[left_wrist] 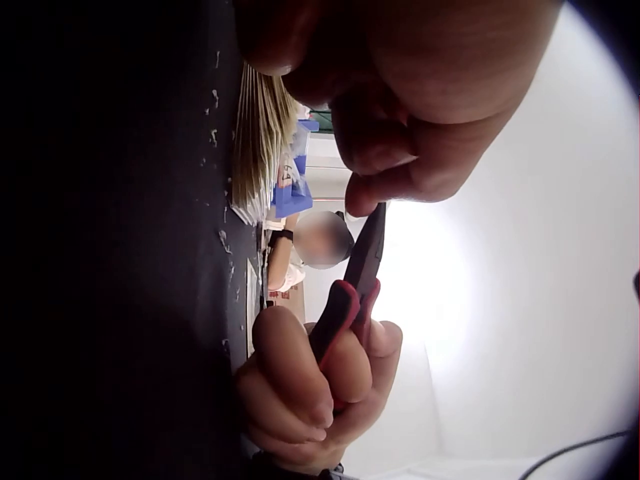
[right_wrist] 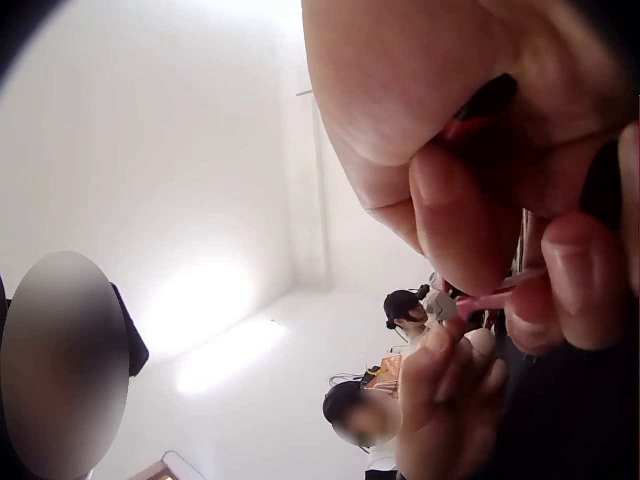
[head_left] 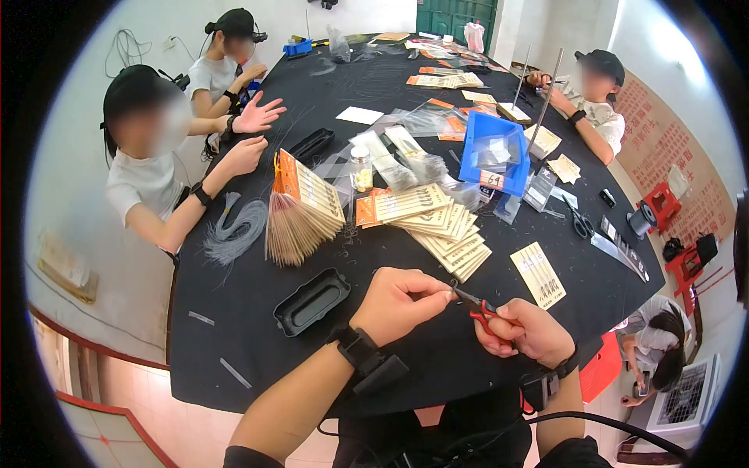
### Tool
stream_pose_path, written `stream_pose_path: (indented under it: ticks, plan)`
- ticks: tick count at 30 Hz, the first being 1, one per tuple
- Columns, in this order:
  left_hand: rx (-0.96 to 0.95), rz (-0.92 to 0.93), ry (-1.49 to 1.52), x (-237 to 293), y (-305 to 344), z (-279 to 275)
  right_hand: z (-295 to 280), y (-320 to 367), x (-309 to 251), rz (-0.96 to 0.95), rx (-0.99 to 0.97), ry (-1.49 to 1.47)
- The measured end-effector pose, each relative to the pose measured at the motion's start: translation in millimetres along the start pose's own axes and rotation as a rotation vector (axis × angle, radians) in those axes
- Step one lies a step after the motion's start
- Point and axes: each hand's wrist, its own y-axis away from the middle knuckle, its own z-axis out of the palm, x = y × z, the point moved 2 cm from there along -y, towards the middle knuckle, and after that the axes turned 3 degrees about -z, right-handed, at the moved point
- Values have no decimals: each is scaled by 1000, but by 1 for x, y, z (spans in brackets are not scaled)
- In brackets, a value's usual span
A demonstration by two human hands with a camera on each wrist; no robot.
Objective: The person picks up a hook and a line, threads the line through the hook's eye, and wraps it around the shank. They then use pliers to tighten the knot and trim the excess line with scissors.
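Note:
Over the near edge of the table, my left hand (head_left: 402, 306) pinches a tiny dark piece (head_left: 454, 284) between thumb and forefinger; its exact kind is too small to tell. My right hand (head_left: 537, 334) grips small pliers (left_wrist: 367, 258) with red and black handles, fingers curled round them. The pliers' pointed tips come right up to the left fingertips. Beyond the hands lies a spread stack of printed cards (head_left: 460, 248) bearing dark hook shapes. A single such card (head_left: 538, 275) lies past the right hand, and a black plastic tray (head_left: 312, 303) sits left of the left hand.
A fanned card bundle (head_left: 300, 214), clear line coil (head_left: 234, 234) and glass jar (head_left: 361, 170) stand farther left. Behind the stack is a blue bin (head_left: 511, 181). Scissors (head_left: 581, 228) and a spool (head_left: 642, 221) lie right. Other people sit along both table sides.

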Motion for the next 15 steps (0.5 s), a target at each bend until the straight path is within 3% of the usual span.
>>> stream_pose_path:
  ticks: [15]
  plan:
    - [-3,-4,1,-4,-2,-1,-7,-5,0,75,-94,-99]
